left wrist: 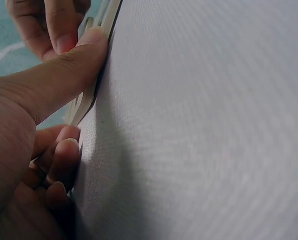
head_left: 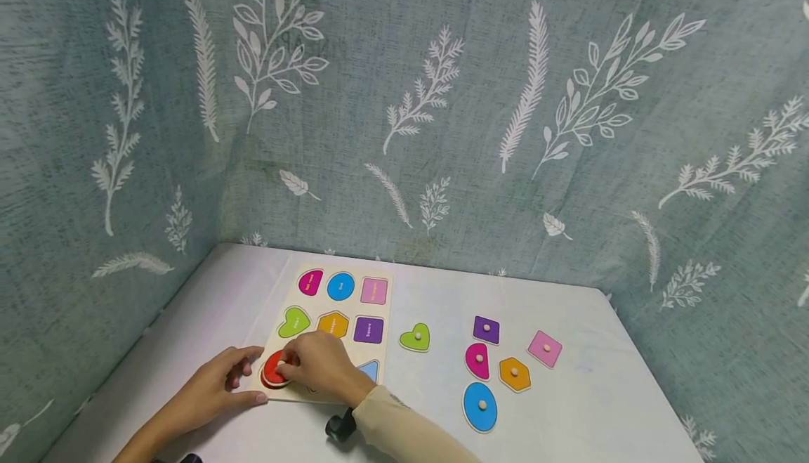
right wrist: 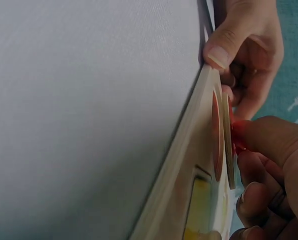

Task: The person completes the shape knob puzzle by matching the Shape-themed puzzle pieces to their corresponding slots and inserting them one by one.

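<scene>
A wooden shape puzzle board (head_left: 287, 340) lies at the left of the white table. My right hand (head_left: 325, 367) pinches the small knob of a red round puzzle piece (head_left: 273, 370). In the right wrist view that piece (right wrist: 228, 142) stands slightly off the board, over a red round recess (right wrist: 216, 135). My left hand (head_left: 215, 387) holds the board's near left corner, thumb at the near edge and forefinger at the left edge. In the left wrist view the thumb (left wrist: 74, 70) touches the board's edge. My right hand hides part of the bottom row.
Right of the board lie knobbed pieces: a green heart (head_left: 414, 337), purple square (head_left: 486, 330), pink square-like piece (head_left: 545, 348), magenta half round (head_left: 477, 362), orange hexagon (head_left: 515, 374) and blue oval (head_left: 480, 407). A patterned curtain (head_left: 404, 133) rises behind the table (head_left: 600, 379).
</scene>
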The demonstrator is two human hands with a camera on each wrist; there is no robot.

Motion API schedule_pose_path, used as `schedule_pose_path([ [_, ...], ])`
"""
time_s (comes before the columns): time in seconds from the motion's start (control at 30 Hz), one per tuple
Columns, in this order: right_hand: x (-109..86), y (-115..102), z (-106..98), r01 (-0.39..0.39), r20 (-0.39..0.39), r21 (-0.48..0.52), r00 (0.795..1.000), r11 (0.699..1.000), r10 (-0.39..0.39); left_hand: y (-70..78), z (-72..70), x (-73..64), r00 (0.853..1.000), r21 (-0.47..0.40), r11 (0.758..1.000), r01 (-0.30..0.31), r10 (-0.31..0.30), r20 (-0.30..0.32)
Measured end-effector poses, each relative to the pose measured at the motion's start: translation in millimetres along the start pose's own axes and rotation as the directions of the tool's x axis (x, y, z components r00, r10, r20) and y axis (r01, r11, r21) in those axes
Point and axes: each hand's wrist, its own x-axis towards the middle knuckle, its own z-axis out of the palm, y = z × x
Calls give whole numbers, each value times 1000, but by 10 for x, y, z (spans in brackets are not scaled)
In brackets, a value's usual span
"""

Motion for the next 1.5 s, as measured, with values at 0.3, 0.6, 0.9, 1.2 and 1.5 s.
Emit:
schedule_pose_path([
  [0.3, 6, -31, 51, -40, 26, 45, 999, 998, 39, 5, 3, -16, 1000, -7, 1000, -12, 12, -5],
  [0.6, 19, -54, 35, -53, 46, 83, 998, 995, 50, -7, 0, -3, 1000, -2, 1000, 15, -15, 3],
  [0.9, 25, -91, -1, -57, 79, 67, 996, 996, 51, 8, 4, 2, 999, -5, 999, 36, -36, 7],
  [1.2, 0, -88, -41, -24, 106, 85, 994, 996, 15, -4, 0, -16, 1000, 3, 1000, -10, 10, -12],
  [1.5, -54, 119, -214, -62, 128, 270, 991, 961, 28, 6, 5, -4, 1000, 8, 1000, 30, -30, 5],
])
